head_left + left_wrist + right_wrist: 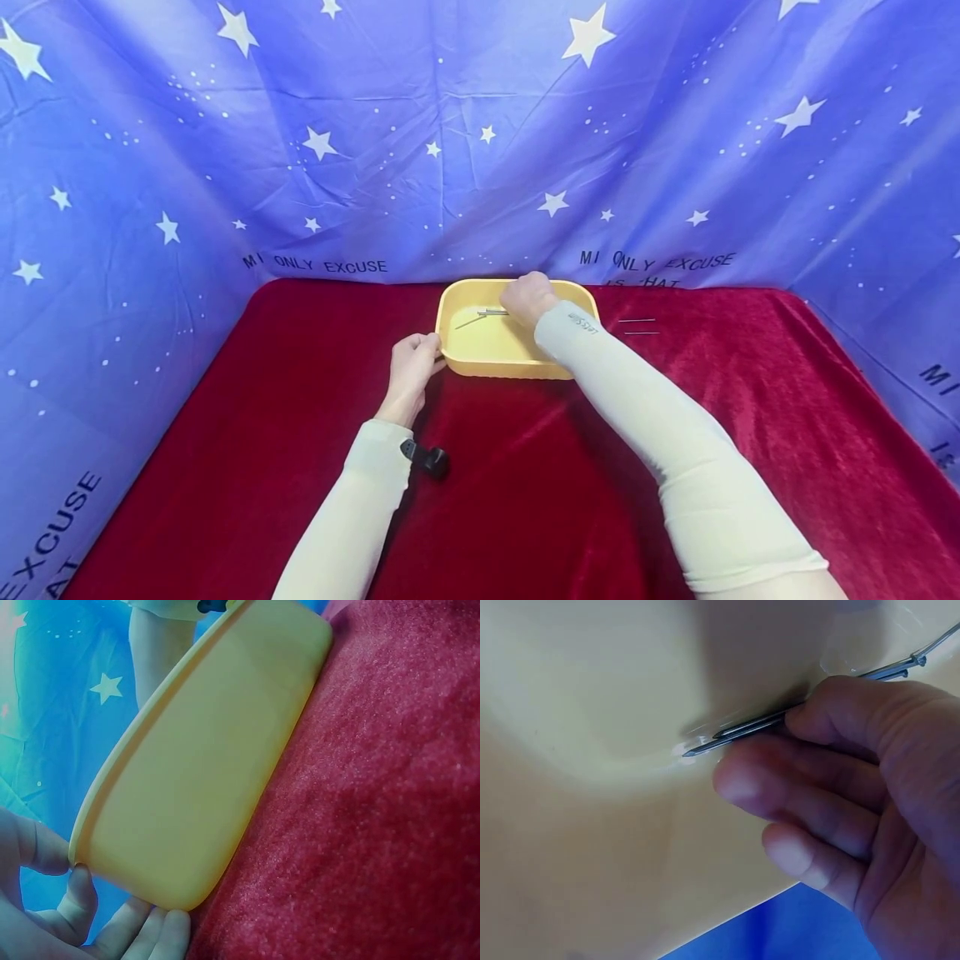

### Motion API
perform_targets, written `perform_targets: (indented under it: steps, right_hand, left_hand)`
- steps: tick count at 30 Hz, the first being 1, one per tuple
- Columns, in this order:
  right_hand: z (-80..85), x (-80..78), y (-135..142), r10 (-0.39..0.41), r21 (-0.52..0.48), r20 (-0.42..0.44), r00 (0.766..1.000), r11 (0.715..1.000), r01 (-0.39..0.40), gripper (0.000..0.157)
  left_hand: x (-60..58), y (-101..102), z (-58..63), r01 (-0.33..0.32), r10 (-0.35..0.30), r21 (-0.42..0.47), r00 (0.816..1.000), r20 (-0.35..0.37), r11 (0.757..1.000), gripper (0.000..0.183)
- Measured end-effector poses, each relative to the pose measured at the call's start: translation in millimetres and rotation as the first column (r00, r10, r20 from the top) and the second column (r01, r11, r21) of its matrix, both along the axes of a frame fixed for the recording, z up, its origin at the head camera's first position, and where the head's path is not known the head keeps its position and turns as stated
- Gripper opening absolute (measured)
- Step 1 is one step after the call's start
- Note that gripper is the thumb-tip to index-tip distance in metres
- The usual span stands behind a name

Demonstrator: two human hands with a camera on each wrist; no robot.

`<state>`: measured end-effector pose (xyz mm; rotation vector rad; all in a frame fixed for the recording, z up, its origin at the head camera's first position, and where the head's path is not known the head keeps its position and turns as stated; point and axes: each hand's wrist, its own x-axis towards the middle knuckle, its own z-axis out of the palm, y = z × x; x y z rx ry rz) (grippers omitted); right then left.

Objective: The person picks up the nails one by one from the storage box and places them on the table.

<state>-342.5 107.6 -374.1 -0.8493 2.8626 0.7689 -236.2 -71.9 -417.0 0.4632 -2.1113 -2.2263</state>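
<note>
A shallow yellow plastic basin [495,368] with rounded corners sits at the back of the red-covered table. My left hand [414,365] grips its near left corner, with thumb and forefinger at the rim and the other fingertips against the outer wall. Reaching over the basin, my right hand [528,296] is down inside it. In the right wrist view, thumb and fingers pinch two metal nails [742,729] lying side by side, pointed tips and heads sticking out at either end. Another nail [939,643] lies near their heads; the head view shows it slanting on the basin floor.
Two more thin nails [637,320] lie on the red velvet cloth [750,400], just right of the basin. A blue curtain [450,192] with white stars hangs close behind the basin and along both sides. A black wrist camera [431,461] is strapped on the left sleeve.
</note>
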Motion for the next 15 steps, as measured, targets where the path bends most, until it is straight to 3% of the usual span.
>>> perform_targets:
  steps: [15]
  right_hand:
    - [13.5,1.2,8.5,0.042,-0.070,-0.004,0.999,0.997,-0.042,0.014]
  left_hand:
    - [1.3,0.9,0.3,0.003,-0.003,-0.012,1.000,0.003,1.000,0.012]
